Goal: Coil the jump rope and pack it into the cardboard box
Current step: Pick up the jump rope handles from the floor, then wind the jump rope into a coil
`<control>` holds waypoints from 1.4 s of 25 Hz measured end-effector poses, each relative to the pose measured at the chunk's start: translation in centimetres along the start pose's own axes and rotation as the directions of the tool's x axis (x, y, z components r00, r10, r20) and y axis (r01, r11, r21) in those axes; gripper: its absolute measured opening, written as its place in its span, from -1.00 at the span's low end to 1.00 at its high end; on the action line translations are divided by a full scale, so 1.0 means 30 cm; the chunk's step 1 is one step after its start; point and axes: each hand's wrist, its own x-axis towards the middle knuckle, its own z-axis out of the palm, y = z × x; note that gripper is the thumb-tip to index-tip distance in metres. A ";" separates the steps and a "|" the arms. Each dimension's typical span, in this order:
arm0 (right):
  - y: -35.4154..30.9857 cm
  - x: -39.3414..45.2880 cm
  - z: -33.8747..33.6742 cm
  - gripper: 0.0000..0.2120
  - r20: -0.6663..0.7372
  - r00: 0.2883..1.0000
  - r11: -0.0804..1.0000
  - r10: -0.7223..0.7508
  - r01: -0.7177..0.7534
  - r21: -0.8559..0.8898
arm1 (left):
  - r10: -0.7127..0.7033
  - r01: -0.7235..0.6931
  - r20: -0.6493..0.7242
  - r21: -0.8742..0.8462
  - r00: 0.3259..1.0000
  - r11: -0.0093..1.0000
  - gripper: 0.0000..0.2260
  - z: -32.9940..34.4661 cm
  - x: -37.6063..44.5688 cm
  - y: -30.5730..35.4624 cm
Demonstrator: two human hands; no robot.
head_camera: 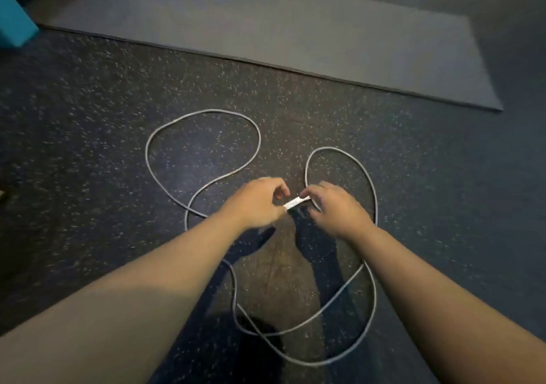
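Grey jump rope (204, 144) sprawls in loose loops (uncoiled) on floor.

Dim gym-like room with speckled flooring

A dark rubber floor (88, 123), flecked all over with pale specks, is filling most of the view. A plain grey mat (266, 26) is lying flat on it farther off, its long edge running diagonally from upper left down to the right, where one corner is showing. A teal block (13, 20) is standing at the upper left edge, just beside the mat's end. Light is falling softly from above, brightening a patch of floor at the centre and casting dark shadows toward the bottom.
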 end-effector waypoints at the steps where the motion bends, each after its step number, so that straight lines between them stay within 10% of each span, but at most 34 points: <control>1: 0.021 0.007 0.063 -0.65 0.027 1.000 0.993 -0.009 0.012 -0.117 | -0.027 0.026 0.020 0.070 0.999 0.997 -0.74 0.059 0.020 -0.024; 8: 0.037 0.099 0.173 -0.62 0.039 0.999 0.839 -0.035 0.050 -0.542 | -0.119 0.107 -0.004 0.461 0.993 0.881 -0.59 0.223 0.121 -0.033; 11: 0.030 0.066 0.108 -0.66 0.041 0.997 0.834 -0.073 0.083 -0.545 | -0.120 0.090 0.071 0.329 0.990 0.940 -0.63 0.194 0.116 0.026; 17: 0.059 0.078 -0.109 -0.73 -0.411 0.858 0.907 -0.308 0.135 -0.398 | 0.107 -0.108 -0.018 -0.008 0.994 0.994 -0.83 0.026 0.180 0.121; 20: -0.007 0.041 -0.205 -0.55 -0.613 0.790 0.958 -0.012 0.185 0.220 | 0.193 -0.231 -0.223 -0.161 0.956 0.960 -0.87 -0.089 0.144 0.194; 22: -0.076 0.010 -0.273 -0.68 -0.404 0.878 0.672 0.255 0.140 0.728 | 0.233 -0.326 -0.347 -0.239 0.909 0.915 -0.80 -0.185 0.111 0.268; 27: -0.197 -0.019 -0.478 -0.60 -0.122 0.992 0.332 0.002 0.115 0.936 | 0.270 -0.507 -0.562 -0.320 0.782 0.801 -0.65 -0.410 0.047 0.455; 29: -0.223 -0.030 -0.583 -0.70 -0.167 0.985 0.412 -0.044 0.170 0.895 | 0.322 -0.544 -0.650 -0.170 0.688 0.822 -0.39 -0.522 0.004 0.511; 31: -0.244 -0.047 -0.679 -0.79 -0.221 0.973 0.544 -0.072 0.224 0.809 | 0.604 -0.474 -0.625 0.389 0.494 0.790 -0.33 -0.649 -0.041 0.562; 33: -0.257 -0.064 -0.759 -0.83 -0.290 0.951 0.622 -0.108 0.293 0.726 | 0.875 -0.309 -0.263 0.862 0.406 0.402 -0.66 -0.740 -0.077 0.630; 35: -0.261 -0.090 -0.827 -0.86 -0.359 0.923 0.701 -0.138 0.348 0.623 | 0.870 -0.261 0.010 0.956 0.493 0.136 -0.69 -0.789 -0.106 0.689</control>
